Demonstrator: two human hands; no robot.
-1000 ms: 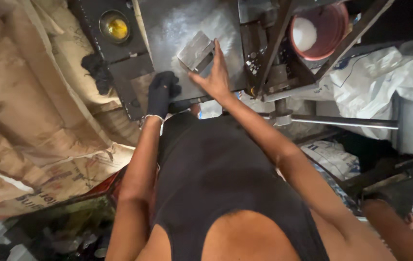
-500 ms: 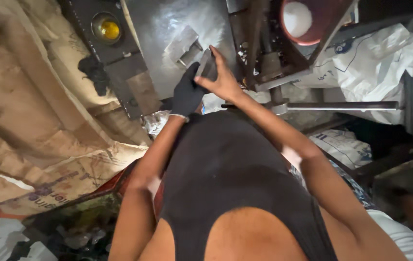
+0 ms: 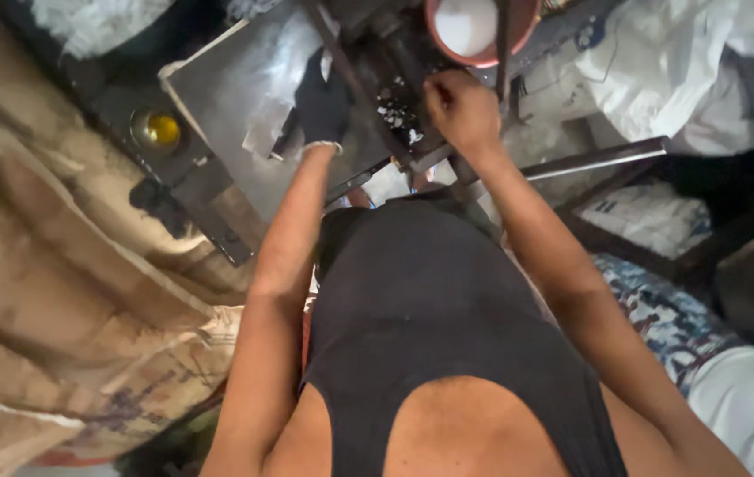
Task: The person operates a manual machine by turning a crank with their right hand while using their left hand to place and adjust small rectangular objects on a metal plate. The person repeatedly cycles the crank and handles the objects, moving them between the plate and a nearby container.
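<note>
A left hand point(image 3: 322, 104) in a dark glove is seen laid on a grey metal plate point(image 3: 235, 97), its fingers curled down toward a small flat metal piece point(image 3: 269, 137) just below the palm; whether that piece is actually gripped cannot be told, since the glove and shadow hide the fingertips. The right hand point(image 3: 461, 108), bare, is closed into a loose fist against the dark machine frame point(image 3: 394, 84), and what, if anything, is enclosed in it is hidden by the knuckles. White flecks are scattered on the frame between the two hands. Just beyond the right hand a reddish bowl point(image 3: 481, 31) holding something white is set behind a slanted metal bar. A round yellow lamp point(image 3: 158, 131) is mounted on a dark block to the left of the plate. Brown sacks point(image 3: 59, 291) are piled on the left, and white bags point(image 3: 659, 71) are heaped on the upper right.
</note>
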